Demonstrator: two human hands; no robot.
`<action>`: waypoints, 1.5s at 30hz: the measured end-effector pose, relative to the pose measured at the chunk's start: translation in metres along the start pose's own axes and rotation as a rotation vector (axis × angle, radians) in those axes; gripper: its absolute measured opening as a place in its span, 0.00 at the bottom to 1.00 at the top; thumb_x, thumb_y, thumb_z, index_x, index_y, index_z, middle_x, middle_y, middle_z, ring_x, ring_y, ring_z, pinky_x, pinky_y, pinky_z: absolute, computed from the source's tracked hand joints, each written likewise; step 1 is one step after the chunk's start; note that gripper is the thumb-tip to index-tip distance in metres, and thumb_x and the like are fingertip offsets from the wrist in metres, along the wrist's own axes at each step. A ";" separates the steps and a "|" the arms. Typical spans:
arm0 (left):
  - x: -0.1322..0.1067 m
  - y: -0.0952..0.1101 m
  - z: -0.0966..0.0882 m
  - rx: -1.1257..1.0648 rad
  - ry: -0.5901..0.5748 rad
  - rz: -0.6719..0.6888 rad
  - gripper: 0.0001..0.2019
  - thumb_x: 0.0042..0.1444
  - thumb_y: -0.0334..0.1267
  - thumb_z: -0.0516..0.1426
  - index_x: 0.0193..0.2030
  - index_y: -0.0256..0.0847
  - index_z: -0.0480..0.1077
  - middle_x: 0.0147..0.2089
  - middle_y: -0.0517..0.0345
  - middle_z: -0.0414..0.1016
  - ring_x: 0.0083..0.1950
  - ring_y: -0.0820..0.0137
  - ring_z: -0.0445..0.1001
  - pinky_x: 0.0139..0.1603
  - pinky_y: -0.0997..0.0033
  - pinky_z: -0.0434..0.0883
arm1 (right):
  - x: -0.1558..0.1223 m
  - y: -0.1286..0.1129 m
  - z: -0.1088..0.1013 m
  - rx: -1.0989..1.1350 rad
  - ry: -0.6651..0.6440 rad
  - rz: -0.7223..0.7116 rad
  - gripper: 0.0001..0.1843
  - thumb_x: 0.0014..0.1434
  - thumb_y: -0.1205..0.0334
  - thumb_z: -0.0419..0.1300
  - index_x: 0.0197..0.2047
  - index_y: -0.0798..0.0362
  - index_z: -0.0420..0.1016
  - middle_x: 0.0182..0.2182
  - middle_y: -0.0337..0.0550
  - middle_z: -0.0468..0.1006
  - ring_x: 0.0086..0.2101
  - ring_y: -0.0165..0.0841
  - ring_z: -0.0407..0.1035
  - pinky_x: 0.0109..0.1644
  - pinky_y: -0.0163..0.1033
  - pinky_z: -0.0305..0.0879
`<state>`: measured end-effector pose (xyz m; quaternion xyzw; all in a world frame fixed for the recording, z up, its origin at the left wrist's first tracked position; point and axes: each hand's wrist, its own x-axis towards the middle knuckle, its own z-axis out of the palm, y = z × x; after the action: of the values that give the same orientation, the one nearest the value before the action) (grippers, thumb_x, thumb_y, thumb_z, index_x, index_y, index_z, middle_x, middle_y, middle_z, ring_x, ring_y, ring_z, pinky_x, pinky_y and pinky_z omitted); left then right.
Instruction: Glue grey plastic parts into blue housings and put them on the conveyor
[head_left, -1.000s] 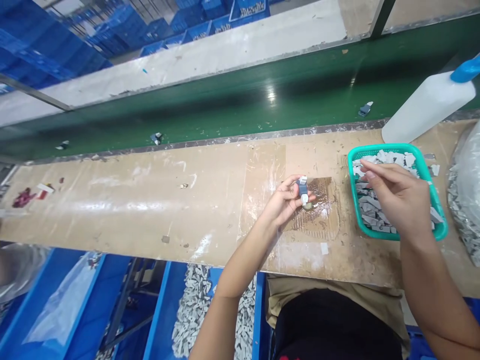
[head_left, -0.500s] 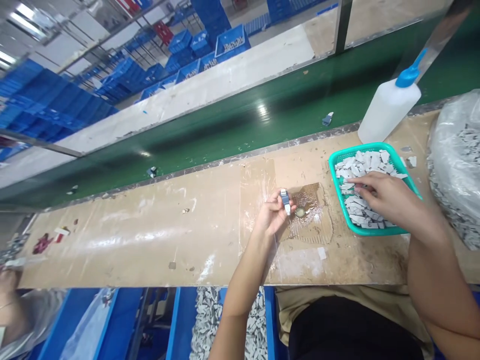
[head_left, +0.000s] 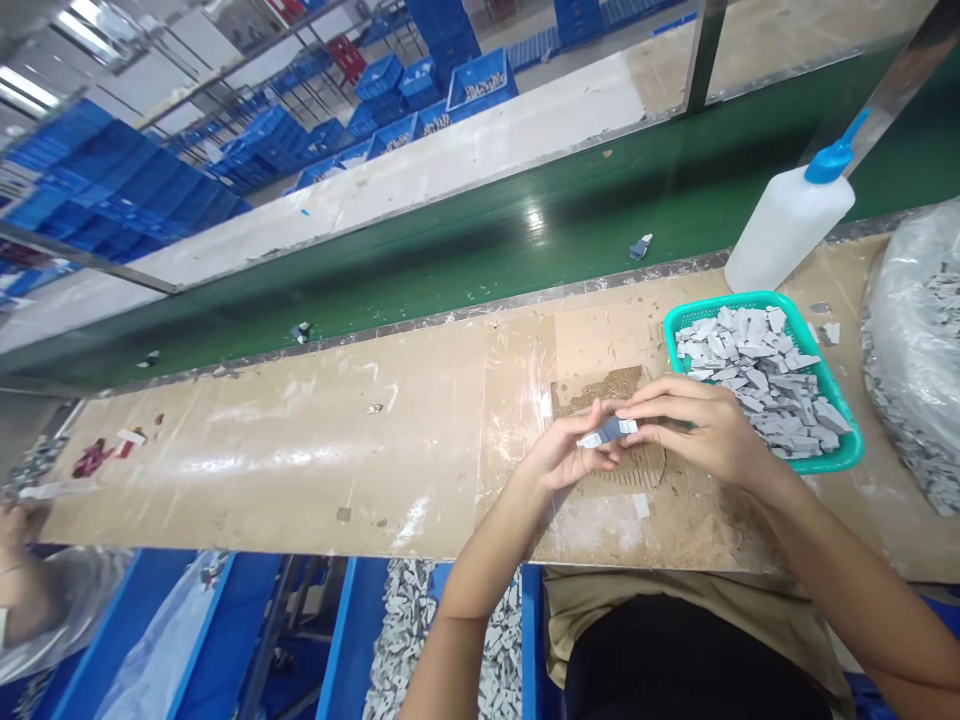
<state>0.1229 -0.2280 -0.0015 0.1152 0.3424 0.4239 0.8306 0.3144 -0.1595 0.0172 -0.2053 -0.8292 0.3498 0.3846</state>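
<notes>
A small blue-grey and white plastic part (head_left: pixel 611 432) is held in my left hand (head_left: pixel 562 450), its fingers closed around it over the bench. My right hand (head_left: pixel 694 425) has its fingertips pinched at the part's right end, where a white piece shows; whether that piece is separate, I cannot tell. Below both hands lies a wet, torn piece of cardboard (head_left: pixel 600 390), partly hidden by them. Just right of my right hand stands a green basket (head_left: pixel 859 450) full of flat grey-white pieces (head_left: pixel 787 390).
A white squeeze bottle (head_left: pixel 787 225) with a blue nozzle stands behind the basket. A clear bag of parts (head_left: pixel 915 350) is at right. Beyond the bench runs a green belt (head_left: pixel 450 250) carrying a few small parts. A blue bin (head_left: pixel 341 620) sits below; another person's arm (head_left: pixel 26 590) is at left.
My right hand has left the basket and come leftward to the part in my left hand. That part has turned from upright to nearly level. The belt's parts have shifted slightly left.
</notes>
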 end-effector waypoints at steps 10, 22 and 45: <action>0.005 -0.015 0.002 0.193 0.022 0.512 0.29 0.37 0.52 0.74 0.47 0.45 0.80 0.50 0.50 0.82 0.53 0.61 0.80 0.55 0.63 0.75 | -0.011 -0.006 0.028 -0.317 0.374 -0.296 0.15 0.55 0.71 0.70 0.44 0.47 0.78 0.32 0.41 0.78 0.32 0.34 0.74 0.35 0.42 0.73; -0.001 -0.013 0.003 0.414 0.050 0.671 0.23 0.38 0.56 0.72 0.34 0.39 0.82 0.33 0.53 0.80 0.36 0.68 0.79 0.38 0.71 0.75 | -0.015 0.003 0.036 -0.082 0.291 -0.253 0.14 0.54 0.70 0.70 0.41 0.47 0.75 0.30 0.38 0.76 0.30 0.34 0.72 0.33 0.42 0.69; 0.049 0.078 -0.056 0.361 0.738 0.650 0.14 0.46 0.43 0.72 0.34 0.33 0.81 0.31 0.55 0.80 0.28 0.77 0.72 0.32 0.79 0.70 | -0.015 0.036 -0.070 -0.407 -0.065 0.596 0.12 0.60 0.52 0.60 0.39 0.49 0.80 0.31 0.44 0.80 0.29 0.38 0.72 0.33 0.42 0.66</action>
<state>0.0570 -0.1467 -0.0281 0.1995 0.6265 0.6063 0.4473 0.3810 -0.1148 0.0157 -0.4991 -0.7974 0.2807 0.1903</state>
